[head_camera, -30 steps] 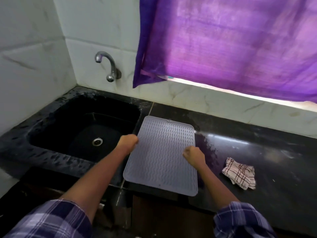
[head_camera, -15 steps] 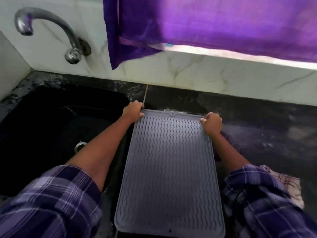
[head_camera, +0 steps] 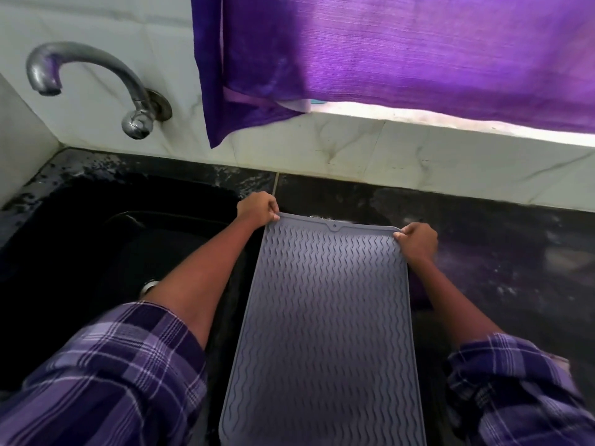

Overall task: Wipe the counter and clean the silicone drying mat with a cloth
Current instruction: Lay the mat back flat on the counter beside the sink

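A grey silicone drying mat [head_camera: 325, 317] with wavy ridges lies lengthwise on the black counter [head_camera: 499, 252], right of the sink. My left hand [head_camera: 257, 212] pinches the mat's far left corner, which curls up slightly. My right hand [head_camera: 420, 241] grips the far right corner. The cloth is hidden behind my right sleeve; only a sliver of pale fabric [head_camera: 561, 360] shows at its edge.
A black sink [head_camera: 96, 252] with a metal drain [head_camera: 148, 287] sits to the left under a curved metal tap [head_camera: 96, 82]. A purple curtain [head_camera: 386, 53] hangs over the white marble backsplash [head_camera: 418, 156]. The counter looks wet and smeared.
My hands moved from the mat's side edges to its far corners and now pinch them; the far left corner lifts a little. My head leaned forward, so the cloth dropped behind my right sleeve.
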`<state>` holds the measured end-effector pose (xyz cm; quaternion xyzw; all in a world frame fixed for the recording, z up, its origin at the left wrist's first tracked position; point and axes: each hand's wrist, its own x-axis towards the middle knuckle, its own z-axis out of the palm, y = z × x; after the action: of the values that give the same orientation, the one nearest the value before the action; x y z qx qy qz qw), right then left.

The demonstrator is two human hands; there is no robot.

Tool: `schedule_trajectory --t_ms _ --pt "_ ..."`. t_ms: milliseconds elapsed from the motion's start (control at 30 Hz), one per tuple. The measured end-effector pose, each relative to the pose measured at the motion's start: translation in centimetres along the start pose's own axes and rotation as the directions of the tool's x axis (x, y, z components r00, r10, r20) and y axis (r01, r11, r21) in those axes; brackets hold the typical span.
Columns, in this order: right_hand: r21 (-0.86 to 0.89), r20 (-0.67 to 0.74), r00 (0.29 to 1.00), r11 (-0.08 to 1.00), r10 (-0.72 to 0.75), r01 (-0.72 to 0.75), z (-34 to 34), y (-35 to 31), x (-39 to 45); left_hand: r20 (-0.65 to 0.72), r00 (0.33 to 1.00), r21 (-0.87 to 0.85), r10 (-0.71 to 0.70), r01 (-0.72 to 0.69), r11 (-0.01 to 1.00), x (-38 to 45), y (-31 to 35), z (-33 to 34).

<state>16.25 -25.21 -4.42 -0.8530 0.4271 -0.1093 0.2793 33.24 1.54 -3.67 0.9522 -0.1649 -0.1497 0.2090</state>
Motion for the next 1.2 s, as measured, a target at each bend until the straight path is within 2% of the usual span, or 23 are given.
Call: schedule_trajectory --t_ms 600,733,867,1067,1200 --pt "0.000 -0.032 0.999 1.000 0.004 -0.004 2.3 -0.9 2.9 -0.076 0.995 0.000 -0.068 0.068 0.998 2.1 0.2 1.4" --pt "-0.054 -0.090 0.996 0.998 0.005 -0.010 2.9 -0.6 2.3 -0.154 0.988 -0.020 -0.021 0.018 1.000 1.7 -0.3 2.4" --pt "-0.157 -0.146 0.988 0.987 -0.040 0.016 1.8 0.1 0.9 -0.265 0.960 -0.004 0.088 -0.092 0.996 -0.5 -0.9 1.9" --pt "-0.141 -0.011 0.960 0.951 -0.280 0.276 0.2 2.1 -6.4 -0.154 0.961 0.047 0.229 -0.225 0.973 -8.9 -1.5 2.7" --pt "-0.041 0.132 0.924 0.930 -0.358 0.366 -0.8 5.5 -12.9 0.003 0.940 0.085 0.341 -0.340 0.936 -16.5 -1.7 4.7"
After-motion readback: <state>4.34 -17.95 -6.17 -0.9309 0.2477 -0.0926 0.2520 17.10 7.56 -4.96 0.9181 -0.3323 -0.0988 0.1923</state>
